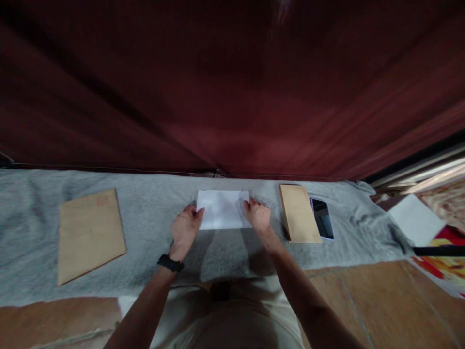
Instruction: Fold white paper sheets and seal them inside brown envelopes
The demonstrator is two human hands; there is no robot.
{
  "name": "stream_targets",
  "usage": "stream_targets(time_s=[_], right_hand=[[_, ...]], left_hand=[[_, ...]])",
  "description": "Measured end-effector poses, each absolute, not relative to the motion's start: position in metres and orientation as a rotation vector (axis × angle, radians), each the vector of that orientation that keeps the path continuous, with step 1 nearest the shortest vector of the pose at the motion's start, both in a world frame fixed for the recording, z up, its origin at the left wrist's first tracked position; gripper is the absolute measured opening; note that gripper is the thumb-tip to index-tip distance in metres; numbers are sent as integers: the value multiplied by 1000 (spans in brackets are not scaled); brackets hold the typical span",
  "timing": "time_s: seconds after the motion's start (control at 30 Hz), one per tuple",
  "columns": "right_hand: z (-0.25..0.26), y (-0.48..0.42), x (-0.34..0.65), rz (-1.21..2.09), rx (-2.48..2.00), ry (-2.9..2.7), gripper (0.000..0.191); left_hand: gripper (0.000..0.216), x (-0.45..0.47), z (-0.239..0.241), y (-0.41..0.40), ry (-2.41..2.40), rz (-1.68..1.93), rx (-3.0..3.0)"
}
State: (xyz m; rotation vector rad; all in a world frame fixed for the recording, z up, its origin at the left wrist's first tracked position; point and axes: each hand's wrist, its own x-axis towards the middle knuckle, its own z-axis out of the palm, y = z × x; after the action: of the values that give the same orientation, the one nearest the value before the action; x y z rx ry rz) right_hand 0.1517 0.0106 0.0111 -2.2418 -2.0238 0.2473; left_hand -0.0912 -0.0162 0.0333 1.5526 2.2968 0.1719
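A white sheet of paper (223, 209), folded into a wide rectangle, lies in front of me on a grey cloth (152, 203). At its left edge my left hand (186, 223), with a dark watch on the wrist, pinches the paper between thumb and fingers. My right hand (258, 214) grips the opposite edge the same way, fingers curled. To the right of that hand is a stack of brown envelopes (301, 214). Farther left lies a large brown envelope (90, 232) with a faint reddish stamp at its upper corner.
Beside the envelope stack rests a phone (322, 219) with a dark screen. A dark red upright surface (232, 97) rises behind the cloth. At the right are a white box-like object (417, 219) and a colourful printed item (445, 264), above a tiled floor (363, 295).
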Motion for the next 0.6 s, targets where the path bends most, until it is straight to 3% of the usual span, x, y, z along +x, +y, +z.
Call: stream_targets(time_s=[0.3, 0.6], right_hand=[[16, 12, 146, 206, -2306, -2028, 42], [13, 8, 145, 80, -2252, -1920, 29]], left_hand=[[38, -93, 35, -11, 2285, 113, 1576], [35, -89, 39, -14, 2287, 78, 1629]])
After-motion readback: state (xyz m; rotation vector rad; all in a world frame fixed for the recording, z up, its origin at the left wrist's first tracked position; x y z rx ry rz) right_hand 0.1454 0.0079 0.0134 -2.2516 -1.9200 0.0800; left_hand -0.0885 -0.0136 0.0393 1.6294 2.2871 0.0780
